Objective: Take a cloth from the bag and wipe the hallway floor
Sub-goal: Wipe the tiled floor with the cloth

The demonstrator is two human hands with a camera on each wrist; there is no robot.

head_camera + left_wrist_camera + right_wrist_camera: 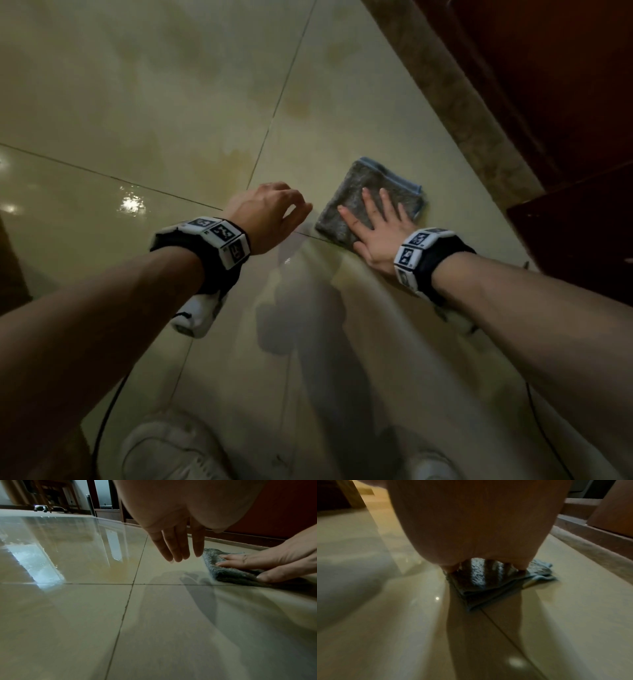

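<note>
A folded grey cloth (359, 186) with a blue edge lies flat on the glossy tiled floor (171, 102), close to the stone skirting on the right. My right hand (376, 222) presses on it with straight, spread fingers; the left wrist view shows the same cloth (228, 573) under that hand (257, 563). In the right wrist view the cloth (539, 573) shows past my palm. My left hand (274, 212) hovers just left of the cloth, above the floor, fingers (175, 547) straight and relaxed, holding nothing. No bag is in view.
A stone skirting strip (455, 102) and dark red wooden panels (565, 102) run along the right side. White shoes (164, 452) stand at the bottom of the head view. Furniture legs (56, 500) stand far across the floor. Wet glare marks the tiles (130, 204) at left.
</note>
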